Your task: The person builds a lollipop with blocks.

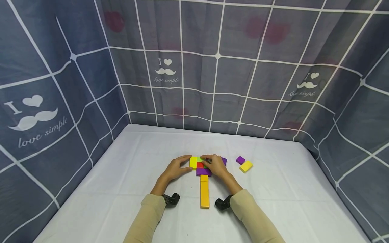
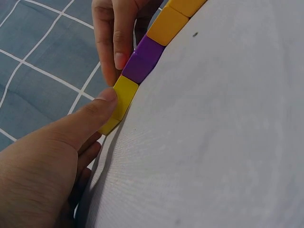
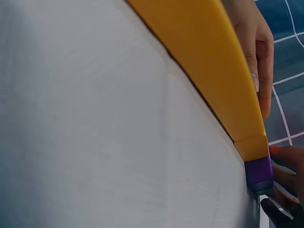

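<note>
My left hand (image 1: 175, 168) holds a yellow block (image 1: 193, 162) by its ends, the thumb at the near end and fingers at the far end. In the left wrist view the thumb presses that block's side. Just right of it lie a light green block (image 1: 199, 159) and a red block (image 1: 199, 165). My right hand (image 1: 216, 165) pinches a green block (image 1: 205, 165) beside the red one, mostly hidden under its fingers. A purple block (image 1: 203, 172) lies across the near side. From it a long orange block (image 1: 204, 194) with a short orange block (image 1: 204, 178) extends toward me.
Another purple block (image 1: 224, 161) shows partly behind the right hand. Farther right, a small purple block (image 1: 240, 160) and a yellow block (image 1: 246, 166) lie loose on the white cloth (image 1: 273, 202). Checked curtains (image 1: 200, 74) surround the table's back and sides.
</note>
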Tool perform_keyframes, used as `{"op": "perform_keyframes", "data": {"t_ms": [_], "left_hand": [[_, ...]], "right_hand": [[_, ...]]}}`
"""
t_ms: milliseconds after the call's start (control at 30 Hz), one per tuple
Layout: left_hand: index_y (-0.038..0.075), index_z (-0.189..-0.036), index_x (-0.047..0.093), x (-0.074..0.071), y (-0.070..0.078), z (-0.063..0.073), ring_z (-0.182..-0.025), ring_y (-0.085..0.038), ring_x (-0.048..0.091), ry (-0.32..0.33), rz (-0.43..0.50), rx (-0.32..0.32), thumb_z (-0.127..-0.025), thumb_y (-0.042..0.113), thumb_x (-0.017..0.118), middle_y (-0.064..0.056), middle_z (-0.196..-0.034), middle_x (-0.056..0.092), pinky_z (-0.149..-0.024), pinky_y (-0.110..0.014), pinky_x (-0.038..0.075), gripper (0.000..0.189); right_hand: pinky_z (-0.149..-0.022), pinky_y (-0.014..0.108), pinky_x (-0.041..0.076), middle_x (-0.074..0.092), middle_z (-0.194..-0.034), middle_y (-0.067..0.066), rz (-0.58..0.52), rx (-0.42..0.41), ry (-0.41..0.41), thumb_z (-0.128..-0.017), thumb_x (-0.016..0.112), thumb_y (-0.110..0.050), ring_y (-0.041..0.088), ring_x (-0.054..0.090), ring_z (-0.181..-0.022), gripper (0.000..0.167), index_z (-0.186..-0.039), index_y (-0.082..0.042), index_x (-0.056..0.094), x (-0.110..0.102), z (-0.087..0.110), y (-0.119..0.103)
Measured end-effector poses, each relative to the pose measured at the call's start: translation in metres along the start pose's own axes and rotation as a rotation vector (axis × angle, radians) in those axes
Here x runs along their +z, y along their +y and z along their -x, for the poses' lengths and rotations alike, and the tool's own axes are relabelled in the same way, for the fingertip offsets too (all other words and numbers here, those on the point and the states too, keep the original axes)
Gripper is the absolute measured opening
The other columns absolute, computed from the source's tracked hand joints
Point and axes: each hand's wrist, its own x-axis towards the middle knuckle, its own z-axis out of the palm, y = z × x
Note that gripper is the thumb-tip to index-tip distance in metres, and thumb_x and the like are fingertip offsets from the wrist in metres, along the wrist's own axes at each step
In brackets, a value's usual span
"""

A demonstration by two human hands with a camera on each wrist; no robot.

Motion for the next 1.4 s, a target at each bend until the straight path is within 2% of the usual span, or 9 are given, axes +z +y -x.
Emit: {"op": "perform_keyframes", "data": {"t_ms": [267,367,500,633,767,833,967,1233,1400], "left_hand": [[0.011,-0.134,0.05,-0.001,0.001,0.0,-0.127,-0.025,0.04,0.001,-0.004,-0.023,-0.082,0.032,0.069,-0.005,-0.136,0.048,-0.106,-0.043,0.031,0.059],[0.012,-0.134,0.05,0.0,0.002,0.0,-0.128,-0.025,0.04,-0.001,-0.008,-0.034,-0.082,0.033,0.069,-0.005,-0.136,0.048,-0.105,-0.043,0.032,0.059],[0.012,-0.134,0.05,0.001,0.002,0.001,-0.128,-0.024,0.04,0.005,-0.008,-0.033,-0.082,0.032,0.07,-0.005,-0.136,0.048,-0.106,-0.041,0.031,0.059],[0.011,-0.134,0.05,0.0,0.002,0.0,-0.128,-0.024,0.04,0.01,-0.005,-0.025,-0.082,0.03,0.07,-0.005,-0.136,0.048,-0.106,-0.041,0.03,0.059],[0.011,-0.134,0.05,0.0,0.002,0.0,-0.128,-0.024,0.039,0.008,-0.006,-0.027,-0.082,0.03,0.07,-0.005,-0.136,0.047,-0.106,-0.041,0.031,0.059],[0.011,-0.134,0.05,0.001,0.002,0.0,-0.128,-0.024,0.039,0.006,-0.006,-0.023,-0.082,0.031,0.07,-0.005,-0.136,0.047,-0.106,-0.041,0.031,0.059],[0.012,-0.134,0.05,0.001,0.002,0.0,-0.128,-0.024,0.04,0.006,-0.006,-0.029,-0.082,0.03,0.07,-0.005,-0.136,0.048,-0.106,-0.041,0.031,0.059],[0.012,-0.134,0.05,0.002,0.002,0.0,-0.128,-0.024,0.039,0.01,-0.008,-0.036,-0.082,0.03,0.07,-0.005,-0.136,0.048,-0.106,-0.042,0.031,0.059],[0.012,-0.134,0.049,0.002,0.002,0.0,-0.128,-0.025,0.039,0.01,-0.009,-0.034,-0.082,0.031,0.07,-0.005,-0.137,0.047,-0.106,-0.042,0.031,0.059]], "right_hand": [[-0.092,0.046,0.044,0.067,-0.108,0.004,-0.05,-0.031,0.093,-0.085,0.068,-0.017,0.026,0.057,-0.104,0.023,-0.106,-0.011,0.07,-0.009,0.008,0.003],[-0.084,0.045,0.048,0.067,-0.104,0.004,-0.053,-0.025,0.154,-0.085,0.068,-0.016,0.026,0.058,-0.095,0.021,-0.105,-0.012,0.071,-0.019,0.015,0.006],[-0.082,0.045,0.049,0.067,-0.103,0.006,-0.037,0.002,0.227,-0.084,0.069,-0.017,0.028,0.058,-0.094,0.023,-0.106,-0.013,0.071,-0.034,0.021,0.017],[-0.089,0.049,0.045,0.066,-0.108,0.013,-0.04,0.024,0.317,-0.083,0.07,-0.015,0.033,0.057,-0.104,0.028,-0.11,-0.009,0.069,-0.049,0.028,0.03],[-0.076,0.046,0.048,0.066,-0.098,0.018,-0.026,0.063,0.405,-0.082,0.071,-0.013,0.034,0.058,-0.079,0.031,-0.112,-0.006,0.067,-0.062,0.036,0.042],[-0.076,0.047,0.048,0.066,-0.096,0.019,-0.003,0.092,0.44,-0.081,0.072,-0.013,0.035,0.058,-0.078,0.033,-0.112,-0.005,0.067,-0.066,0.04,0.049],[-0.083,0.05,0.046,0.065,-0.103,0.022,0.035,0.162,0.487,-0.079,0.073,-0.015,0.04,0.058,-0.093,0.036,-0.112,-0.003,0.066,-0.074,0.048,0.062],[-0.09,0.05,0.041,0.061,-0.111,0.023,0.039,0.342,0.446,-0.079,0.074,-0.021,0.043,0.053,-0.107,0.041,-0.113,-0.001,0.065,-0.081,0.061,0.078],[-0.09,0.05,0.041,0.061,-0.112,0.023,0.058,0.401,0.412,-0.078,0.074,-0.023,0.043,0.053,-0.107,0.044,-0.113,0.001,0.064,-0.081,0.064,0.08]]}}
